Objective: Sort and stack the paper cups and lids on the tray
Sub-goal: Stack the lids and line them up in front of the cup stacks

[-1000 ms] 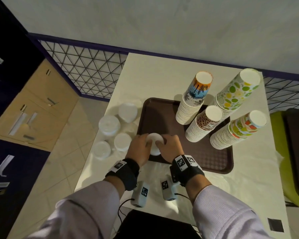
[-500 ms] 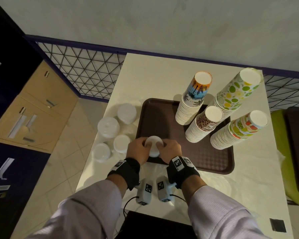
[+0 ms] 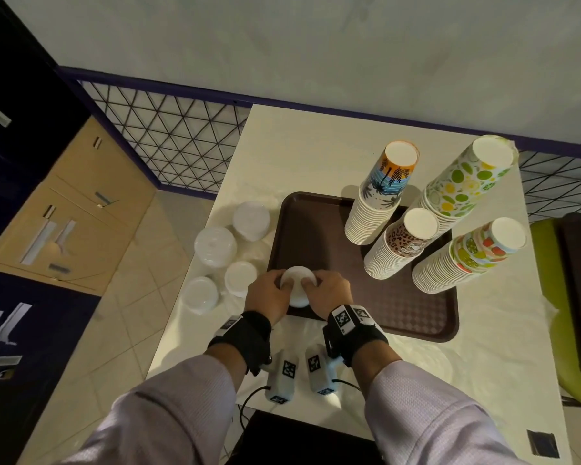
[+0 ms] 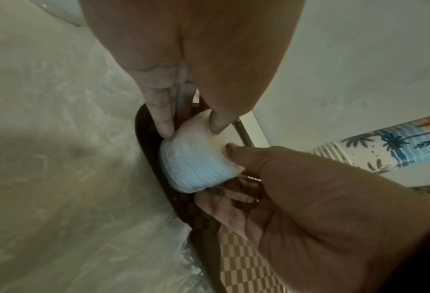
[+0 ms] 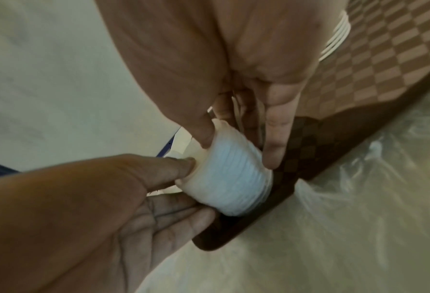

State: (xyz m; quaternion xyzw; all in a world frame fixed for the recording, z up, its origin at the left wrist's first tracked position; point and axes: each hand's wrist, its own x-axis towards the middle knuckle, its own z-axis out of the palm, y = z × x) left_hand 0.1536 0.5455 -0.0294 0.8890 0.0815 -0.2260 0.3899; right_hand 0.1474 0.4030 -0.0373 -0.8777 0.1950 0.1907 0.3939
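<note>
A short stack of white lids (image 3: 297, 286) stands at the near left corner of the brown tray (image 3: 316, 236). My left hand (image 3: 269, 297) grips it from the left and my right hand (image 3: 329, 293) from the right. In the left wrist view my left hand (image 4: 191, 126) pinches the ribbed lid stack (image 4: 196, 158) between thumb and fingers. In the right wrist view my right hand (image 5: 236, 146) pinches the lid stack (image 5: 233, 178) the same way. Upside-down cup stacks fill the tray's right side: palm print (image 3: 383, 193), leopard print (image 3: 403, 243), green citrus (image 3: 463, 182), fruit print (image 3: 477, 253).
Several other white lid stacks (image 3: 215, 245) stand on the table left of the tray, close to the table's left edge. A wire mesh fence (image 3: 182, 139) runs behind. A green chair (image 3: 557, 297) stands at the right. The tray's left half is bare.
Both hands keep their hold on the lid stack at the tray's near left corner. The stack has shifted very slightly toward me.
</note>
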